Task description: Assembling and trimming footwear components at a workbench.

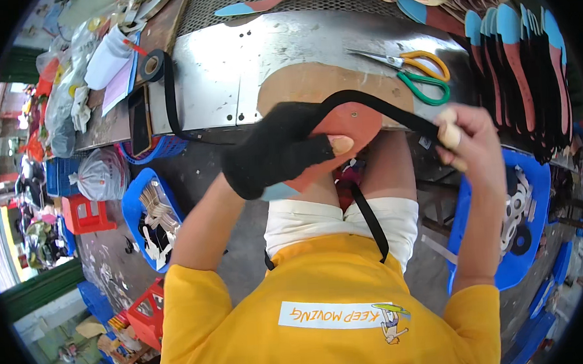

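Note:
My left hand (276,146), in a black fingerless glove, grips a salmon-red insole (362,122) with a light blue end, the thumb pressed on its face. The insole is tilted above my lap, in front of the bench edge. A black fabric strip (373,100) arches from the glove along the insole's far edge to my right hand (472,139). That hand pinches the strip's other end; its fingers are slightly blurred, with pale covers on some fingertips. How the strip meets the insole under the glove is hidden.
Scissors (424,76) with orange and green handles lie by a brown board (286,83) on the metal bench (206,68). A black tape roll (152,65) and phone (140,117) are left; insoles with black strips (512,58) hang right. Blue baskets (131,207) flank my legs.

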`<action>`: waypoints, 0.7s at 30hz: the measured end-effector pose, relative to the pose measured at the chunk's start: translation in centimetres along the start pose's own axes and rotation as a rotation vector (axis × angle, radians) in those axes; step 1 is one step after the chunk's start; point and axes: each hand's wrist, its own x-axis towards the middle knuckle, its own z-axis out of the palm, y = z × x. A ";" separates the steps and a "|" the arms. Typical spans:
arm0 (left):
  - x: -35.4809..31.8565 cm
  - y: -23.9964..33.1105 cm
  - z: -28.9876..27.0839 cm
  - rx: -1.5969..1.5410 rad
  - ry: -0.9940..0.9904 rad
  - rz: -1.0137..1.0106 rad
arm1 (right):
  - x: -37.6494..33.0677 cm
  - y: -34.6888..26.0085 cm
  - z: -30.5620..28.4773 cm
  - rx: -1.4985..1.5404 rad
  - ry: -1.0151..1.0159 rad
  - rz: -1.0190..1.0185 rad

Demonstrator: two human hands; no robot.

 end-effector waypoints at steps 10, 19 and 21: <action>1.3 0.3 5.7 -0.595 0.759 0.053 | -1.7 0.2 10.1 0.065 0.315 -0.307; 2.5 0.7 6.5 -0.710 0.821 0.202 | 0.2 1.1 11.0 -0.138 0.452 -0.509; 2.6 0.6 6.5 -0.675 0.902 0.225 | 0.1 1.2 10.5 -0.258 0.419 -0.591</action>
